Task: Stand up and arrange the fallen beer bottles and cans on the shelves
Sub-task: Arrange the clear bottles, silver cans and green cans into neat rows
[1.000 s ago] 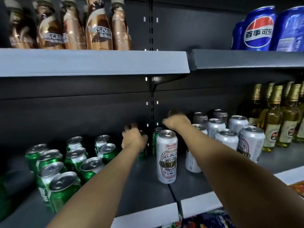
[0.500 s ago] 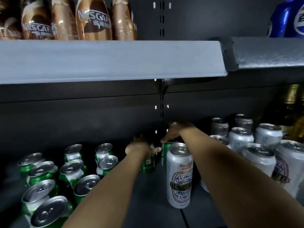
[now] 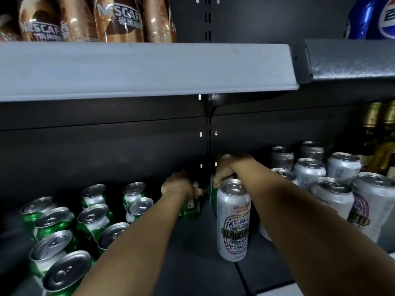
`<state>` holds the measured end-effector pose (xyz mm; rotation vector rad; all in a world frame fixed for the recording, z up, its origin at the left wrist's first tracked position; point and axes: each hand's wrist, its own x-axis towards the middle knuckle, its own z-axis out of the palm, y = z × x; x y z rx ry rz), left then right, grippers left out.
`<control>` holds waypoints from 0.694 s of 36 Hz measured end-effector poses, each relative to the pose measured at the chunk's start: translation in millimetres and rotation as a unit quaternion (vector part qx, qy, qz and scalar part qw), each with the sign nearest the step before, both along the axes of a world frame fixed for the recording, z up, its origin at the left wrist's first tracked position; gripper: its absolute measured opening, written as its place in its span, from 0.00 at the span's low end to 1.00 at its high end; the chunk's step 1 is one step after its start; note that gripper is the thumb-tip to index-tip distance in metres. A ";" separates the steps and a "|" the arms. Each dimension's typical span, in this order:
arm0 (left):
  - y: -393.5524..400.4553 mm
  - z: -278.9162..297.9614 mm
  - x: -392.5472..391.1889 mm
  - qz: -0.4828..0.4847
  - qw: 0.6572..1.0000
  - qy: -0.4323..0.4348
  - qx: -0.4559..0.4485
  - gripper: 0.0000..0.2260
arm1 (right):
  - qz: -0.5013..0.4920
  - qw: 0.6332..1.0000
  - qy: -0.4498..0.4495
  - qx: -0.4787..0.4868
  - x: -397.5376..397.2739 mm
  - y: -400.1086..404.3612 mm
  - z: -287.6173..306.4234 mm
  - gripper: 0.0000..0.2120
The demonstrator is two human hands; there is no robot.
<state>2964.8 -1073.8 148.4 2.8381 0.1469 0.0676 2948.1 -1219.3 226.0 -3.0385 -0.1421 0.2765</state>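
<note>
Head view, one moment, both arms reaching to the back of the lower shelf [image 3: 192, 272] at centre frame.

Risk: tall white can [image 3: 234, 218] stands alone in the lower centre, just beside the right forearm; a sideways drag of that arm on withdrawal would likely tip it. Cluster of green cans [image 3: 92, 218] at lower left stands close-packed, some tilted; a can set down hard among them could knock a neighbour over. Silver-white cans [image 3: 333, 195] at right stand near the right elbow and run the same hazard. Dim light at the shelf back makes a blind grip and a slip plausible.

Grip, left hand [image 3: 178, 185]: fingers curled over the top of a small green can [image 3: 190, 207], upright or nearly so, at centre frame just left of the upright post. Judged a hold, thumb forward.

Grip, right hand [image 3: 226, 167]: fingers bent downward onto a second green can [image 3: 213, 194], mostly hidden behind the tall white can. Contact seems likely; whether it truly clasps the can, cannot tell.

Other stock: brown coffee bottles [image 3: 117, 20] upper left, blue cola cans [image 3: 372, 18] upper right, gold-necked bottles [image 3: 376, 133] far right.
</note>
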 end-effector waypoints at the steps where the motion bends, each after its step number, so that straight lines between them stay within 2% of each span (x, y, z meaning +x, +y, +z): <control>1: -0.3 1.9 -2.7 -0.001 1.000 -0.007 0.001 0.31 | 0.001 1.000 -0.017 0.002 -2.9 1.4 2.2 0.26; 3: 0.4 7.1 -7.6 -0.003 1.000 -0.024 -0.004 0.29 | 0.004 0.998 -0.070 0.004 -9.5 5.7 7.3 0.29; 7: 5.8 22.0 -15.0 -0.031 0.998 -0.058 -0.015 0.25 | 0.007 0.985 -0.165 0.038 -17.0 18.0 14.8 0.27; 13: 21.1 55.9 -35.5 -0.045 0.991 -0.123 -0.037 0.25 | -0.001 0.958 -0.281 0.054 -37.4 40.3 20.9 0.35; 20: 45.1 85.1 -84.1 -0.011 0.985 -0.163 -0.062 0.29 | 0.030 0.934 -0.341 0.107 -75.7 57.6 32.4 0.29; 25: 60.3 100.9 -134.8 0.037 0.978 -0.196 -0.054 0.26 | 0.055 0.904 -0.401 0.137 -111.9 67.4 38.4 0.27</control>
